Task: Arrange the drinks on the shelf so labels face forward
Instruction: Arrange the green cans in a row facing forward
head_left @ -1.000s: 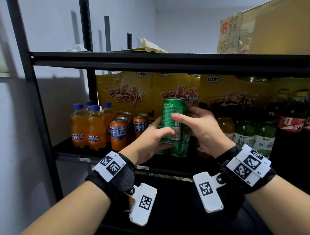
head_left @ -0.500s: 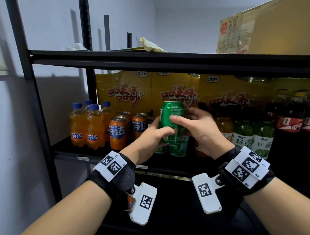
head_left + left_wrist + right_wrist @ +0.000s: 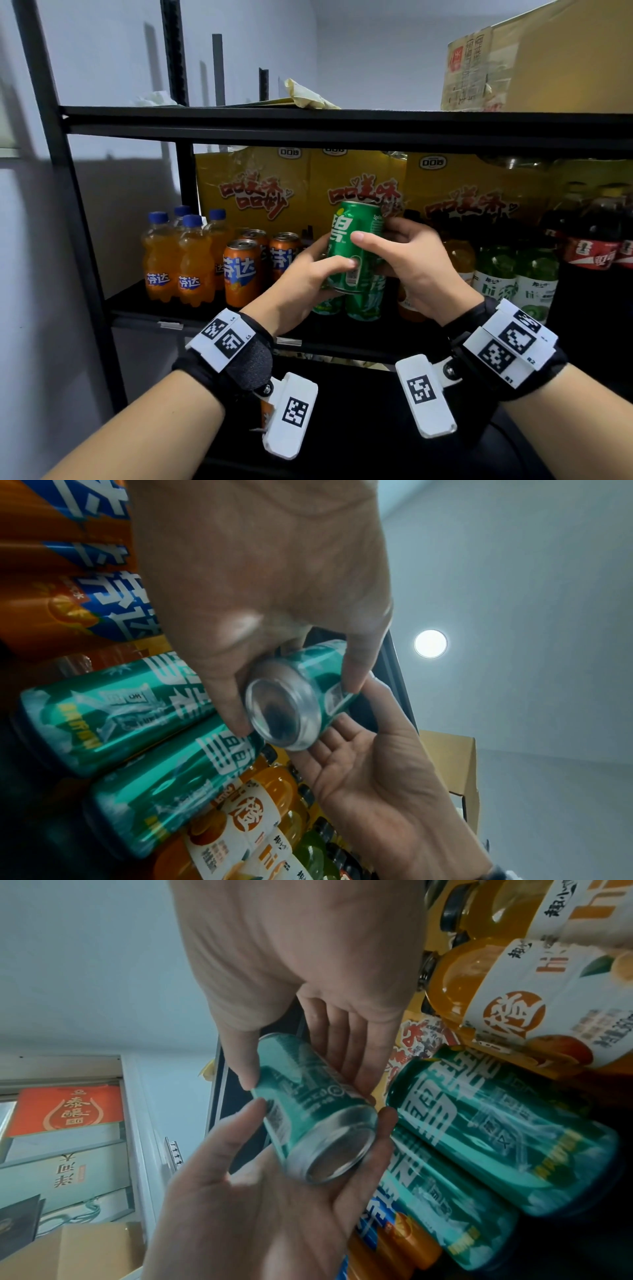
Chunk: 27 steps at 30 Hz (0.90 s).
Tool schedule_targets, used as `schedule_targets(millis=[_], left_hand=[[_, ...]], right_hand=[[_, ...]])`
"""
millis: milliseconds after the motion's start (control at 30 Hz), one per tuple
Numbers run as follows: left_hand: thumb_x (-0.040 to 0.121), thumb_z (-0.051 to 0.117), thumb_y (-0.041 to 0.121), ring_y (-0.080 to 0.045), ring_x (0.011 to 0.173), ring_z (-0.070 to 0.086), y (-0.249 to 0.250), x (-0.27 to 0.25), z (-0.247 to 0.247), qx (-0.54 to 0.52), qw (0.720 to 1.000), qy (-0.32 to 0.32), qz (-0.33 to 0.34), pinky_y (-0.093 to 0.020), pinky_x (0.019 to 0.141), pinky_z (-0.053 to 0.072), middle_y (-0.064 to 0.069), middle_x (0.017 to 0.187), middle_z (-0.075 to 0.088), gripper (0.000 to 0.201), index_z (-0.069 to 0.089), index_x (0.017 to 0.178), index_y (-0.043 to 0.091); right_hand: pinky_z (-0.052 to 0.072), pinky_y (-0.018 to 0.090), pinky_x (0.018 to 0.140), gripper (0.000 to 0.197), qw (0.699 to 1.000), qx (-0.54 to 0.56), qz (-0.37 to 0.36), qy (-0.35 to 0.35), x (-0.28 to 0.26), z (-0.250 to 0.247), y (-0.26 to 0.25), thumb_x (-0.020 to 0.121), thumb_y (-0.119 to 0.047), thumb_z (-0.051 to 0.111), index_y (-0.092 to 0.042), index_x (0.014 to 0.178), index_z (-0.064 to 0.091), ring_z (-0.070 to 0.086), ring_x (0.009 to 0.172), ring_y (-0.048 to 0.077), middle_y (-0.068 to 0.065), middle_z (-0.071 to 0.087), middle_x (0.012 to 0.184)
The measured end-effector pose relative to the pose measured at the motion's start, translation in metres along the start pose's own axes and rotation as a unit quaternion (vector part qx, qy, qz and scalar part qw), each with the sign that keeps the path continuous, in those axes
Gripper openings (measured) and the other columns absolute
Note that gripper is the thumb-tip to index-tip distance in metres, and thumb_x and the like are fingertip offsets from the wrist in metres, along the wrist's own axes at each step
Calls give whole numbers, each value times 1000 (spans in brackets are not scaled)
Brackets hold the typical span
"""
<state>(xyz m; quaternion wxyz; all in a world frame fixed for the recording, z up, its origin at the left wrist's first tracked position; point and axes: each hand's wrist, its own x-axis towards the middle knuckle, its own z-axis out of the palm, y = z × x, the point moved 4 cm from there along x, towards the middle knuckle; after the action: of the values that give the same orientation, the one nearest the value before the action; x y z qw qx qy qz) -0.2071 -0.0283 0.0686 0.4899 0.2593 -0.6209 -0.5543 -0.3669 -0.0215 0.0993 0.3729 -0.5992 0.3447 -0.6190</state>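
I hold a green soda can point(image 3: 352, 236) upright in front of the middle shelf, a little above two more green cans point(image 3: 364, 303) that stand on it. My left hand point(image 3: 315, 272) grips its lower part, thumb across the front. My right hand point(image 3: 400, 253) grips the upper part, thumb on the front and fingers behind. A large white character shows on the can's upper left, a barcode low on its front. The left wrist view shows the can's silver base point(image 3: 284, 715) between my left hand point(image 3: 257, 574) and my right hand point(image 3: 369, 772). In the right wrist view the can point(image 3: 308, 1096) looks the same.
Left on the shelf board point(image 3: 144, 308) stand orange soda cans point(image 3: 241, 270) and orange bottles point(image 3: 174, 260). Yellow cartons point(image 3: 253, 195) line the back. Green-labelled bottles point(image 3: 534, 284) and cola bottles point(image 3: 596, 246) fill the right. The upper shelf point(image 3: 342, 120) carries a cardboard box point(image 3: 548, 61).
The green can has turned in my hands: the white panel that faced me has moved aside and a large white character has come round on the left. Both hands keep their hold.
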Motion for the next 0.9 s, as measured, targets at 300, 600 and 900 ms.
schedule_targets(millis=[300,600,900], left_hand=[[85,82,12,-18,110,73,-1,-2,-4,16,998,37,44,-28,79,60,5,119,75,57,59,134,27],[84,83,18,-23,115,71,4,-4,-6,14,999,27,24,-41,91,60,-3,125,73,57,61,136,29],[96,61,3,-31,124,65,7,-5,3,-27,999,-9,-30,-47,102,54,-11,132,69,48,56,141,22]], right_hand=[[63,45,85,43,999,-34,-1,-28,-1,3,-1,74,-23,92,-19,113,75,78,96,23,3,81,103],[63,34,77,53,999,-33,27,-20,0,6,-1,80,-31,88,-21,128,66,78,96,17,-3,80,106],[62,45,88,40,999,-47,24,1,0,3,-2,84,-27,85,-16,120,71,78,98,21,3,80,107]])
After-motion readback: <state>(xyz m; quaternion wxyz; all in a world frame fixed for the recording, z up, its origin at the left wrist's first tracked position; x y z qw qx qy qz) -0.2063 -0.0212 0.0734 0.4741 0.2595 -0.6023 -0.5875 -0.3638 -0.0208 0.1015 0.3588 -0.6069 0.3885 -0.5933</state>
